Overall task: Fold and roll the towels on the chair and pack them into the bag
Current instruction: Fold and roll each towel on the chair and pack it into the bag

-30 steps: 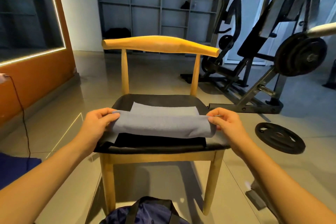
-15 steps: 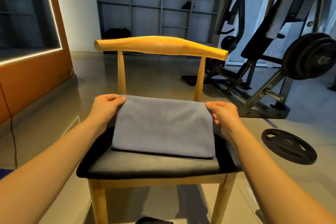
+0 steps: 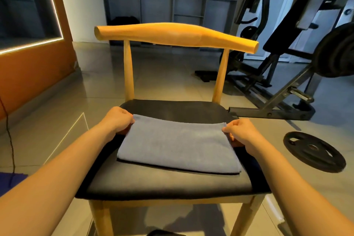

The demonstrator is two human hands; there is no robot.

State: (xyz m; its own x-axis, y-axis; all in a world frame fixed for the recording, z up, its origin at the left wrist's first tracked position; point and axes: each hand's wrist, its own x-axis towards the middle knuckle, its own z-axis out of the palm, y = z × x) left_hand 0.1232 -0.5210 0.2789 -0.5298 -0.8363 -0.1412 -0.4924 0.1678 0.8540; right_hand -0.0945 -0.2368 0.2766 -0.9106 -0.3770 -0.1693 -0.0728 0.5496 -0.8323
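A grey towel (image 3: 178, 145), folded into a flat rectangle, lies on a wooden chair (image 3: 176, 36). Beneath it a darker cloth (image 3: 168, 184) covers the seat. My left hand (image 3: 117, 119) pinches the towel's far left corner. My right hand (image 3: 240, 132) pinches the far right corner. Both hands hold the far edge low over the seat. At the bottom edge of the view only a dark sliver of the bag (image 3: 162, 233) shows.
A weight plate (image 3: 314, 151) lies on the tiled floor to the right of the chair. Behind it stands a weight machine (image 3: 287, 82) with loaded plates. An orange wall with a lit strip (image 3: 28, 74) is at left, with a cable hanging. Shelves line the back.
The towel's far edge, with both hands on its corners, has come back toward me from near the backrest. The camera has moved in closer to the chair.
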